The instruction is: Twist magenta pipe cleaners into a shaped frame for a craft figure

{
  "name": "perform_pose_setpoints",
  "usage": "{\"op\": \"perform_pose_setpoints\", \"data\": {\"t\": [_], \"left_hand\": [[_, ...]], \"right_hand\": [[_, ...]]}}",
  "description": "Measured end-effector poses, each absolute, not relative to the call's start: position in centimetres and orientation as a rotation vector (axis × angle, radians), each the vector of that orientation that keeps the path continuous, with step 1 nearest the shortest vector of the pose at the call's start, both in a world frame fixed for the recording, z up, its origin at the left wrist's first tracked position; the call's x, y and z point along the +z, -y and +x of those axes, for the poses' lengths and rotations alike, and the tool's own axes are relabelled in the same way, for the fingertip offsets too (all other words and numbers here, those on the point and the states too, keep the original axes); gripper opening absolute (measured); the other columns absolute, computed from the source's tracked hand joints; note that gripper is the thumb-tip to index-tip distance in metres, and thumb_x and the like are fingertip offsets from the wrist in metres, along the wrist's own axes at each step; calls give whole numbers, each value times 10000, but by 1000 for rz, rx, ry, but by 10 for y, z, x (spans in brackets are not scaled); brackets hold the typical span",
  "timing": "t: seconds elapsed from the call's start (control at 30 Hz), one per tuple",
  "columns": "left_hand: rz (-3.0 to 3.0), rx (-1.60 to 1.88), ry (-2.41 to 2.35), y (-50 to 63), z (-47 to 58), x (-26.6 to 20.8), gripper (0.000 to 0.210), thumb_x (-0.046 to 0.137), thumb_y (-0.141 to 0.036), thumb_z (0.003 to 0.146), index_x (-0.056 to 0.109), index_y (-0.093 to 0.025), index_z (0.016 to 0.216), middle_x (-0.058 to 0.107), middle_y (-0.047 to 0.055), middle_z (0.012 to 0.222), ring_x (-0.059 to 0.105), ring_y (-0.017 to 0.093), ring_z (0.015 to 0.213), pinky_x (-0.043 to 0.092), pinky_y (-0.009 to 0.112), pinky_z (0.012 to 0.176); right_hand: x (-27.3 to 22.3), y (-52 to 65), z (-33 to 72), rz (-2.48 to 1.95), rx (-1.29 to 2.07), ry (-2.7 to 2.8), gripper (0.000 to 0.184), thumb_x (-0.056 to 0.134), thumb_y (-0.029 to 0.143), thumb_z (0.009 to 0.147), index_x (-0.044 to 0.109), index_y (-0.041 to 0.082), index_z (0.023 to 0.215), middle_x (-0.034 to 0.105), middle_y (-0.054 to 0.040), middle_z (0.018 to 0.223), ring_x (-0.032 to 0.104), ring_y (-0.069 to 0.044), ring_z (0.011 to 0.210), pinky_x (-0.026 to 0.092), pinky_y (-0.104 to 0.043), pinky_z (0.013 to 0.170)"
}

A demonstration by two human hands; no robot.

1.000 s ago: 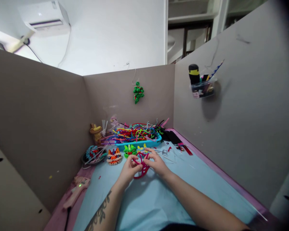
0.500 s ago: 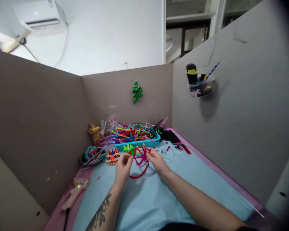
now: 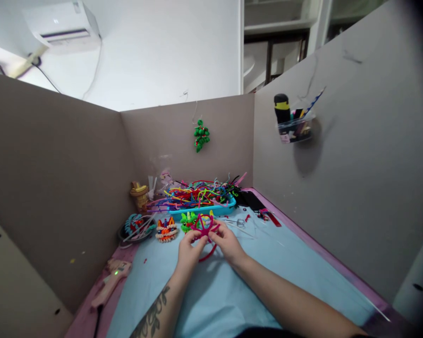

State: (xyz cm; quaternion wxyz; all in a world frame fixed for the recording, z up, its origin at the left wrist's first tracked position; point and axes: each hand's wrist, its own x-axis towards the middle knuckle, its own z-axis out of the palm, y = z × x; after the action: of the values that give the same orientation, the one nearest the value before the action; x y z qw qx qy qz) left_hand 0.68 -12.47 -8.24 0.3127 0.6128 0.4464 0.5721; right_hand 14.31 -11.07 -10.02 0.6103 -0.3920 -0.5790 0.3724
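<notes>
Between my two hands is a magenta pipe cleaner shape [image 3: 205,231], bent into several loops that meet at a middle point. A longer curved end of it hangs below toward the cloth. My left hand [image 3: 191,249] pinches the shape from the left, thumb near its centre. From the right, my right hand [image 3: 228,241] grips it with thumb and fingers closed. Just behind the shape sit a green pipe cleaner figure [image 3: 188,221] and a yellow one, both partly hidden. An orange and white pipe cleaner figure [image 3: 166,231] stands left of them.
A blue tray [image 3: 183,214] heaped with coloured pipe cleaners stands at the back. Scissors [image 3: 240,223] lie right of centre. A pink glue gun [image 3: 111,284] rests on the left, near a dark bowl [image 3: 141,235]. Grey panels [image 3: 183,164] enclose the table.
My left hand has moved right, closer to my right hand, and its thumb now reaches the middle of the magenta shape. The loops have turned and look more spread out.
</notes>
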Motion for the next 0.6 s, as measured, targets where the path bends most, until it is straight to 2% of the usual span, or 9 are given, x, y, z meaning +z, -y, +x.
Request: {"op": "perform_pose_setpoints", "data": {"t": [0.23, 0.33, 0.47, 0.6], "left_hand": [[1685, 1457, -1201, 126, 6, -81, 183, 679, -346, 659, 711, -169, 690, 672, 52, 707, 570, 205, 710, 416, 284, 688], [1641, 1461, -1222, 124, 2, -81, 198, 687, -360, 648, 697, -163, 639, 642, 33, 625, 543, 180, 636, 397, 261, 625], [1517, 1371, -1175, 123, -2, -79, 274, 692, -399, 640, 640, -144, 554, 544, -11, 495, 448, 118, 505, 321, 219, 510], [1487, 1221, -1032, 125, -3, -77, 282, 698, -391, 641, 622, -130, 565, 516, -26, 489, 408, 91, 489, 297, 206, 505]], "right_hand": [[-101, 114, 142, -896, 787, 1438, 176, 587, 331, 741, 687, 186, 737, 557, -82, 1090, 484, -230, 1111, 330, -381, 994], [-107, 107, 146, -899, 752, 1391, 132, 586, 288, 716, 657, 198, 782, 566, -73, 1071, 499, -225, 1086, 378, -377, 940], [-110, 93, 156, -899, 866, 1128, 314, 641, 309, 651, 593, 210, 945, 614, -56, 1015, 550, -220, 1016, 436, -367, 858], [-105, 90, 160, -737, 1272, 1012, 386, 676, 389, 646, 606, 201, 975, 667, -67, 927, 610, -237, 910, 472, -370, 768]]}}
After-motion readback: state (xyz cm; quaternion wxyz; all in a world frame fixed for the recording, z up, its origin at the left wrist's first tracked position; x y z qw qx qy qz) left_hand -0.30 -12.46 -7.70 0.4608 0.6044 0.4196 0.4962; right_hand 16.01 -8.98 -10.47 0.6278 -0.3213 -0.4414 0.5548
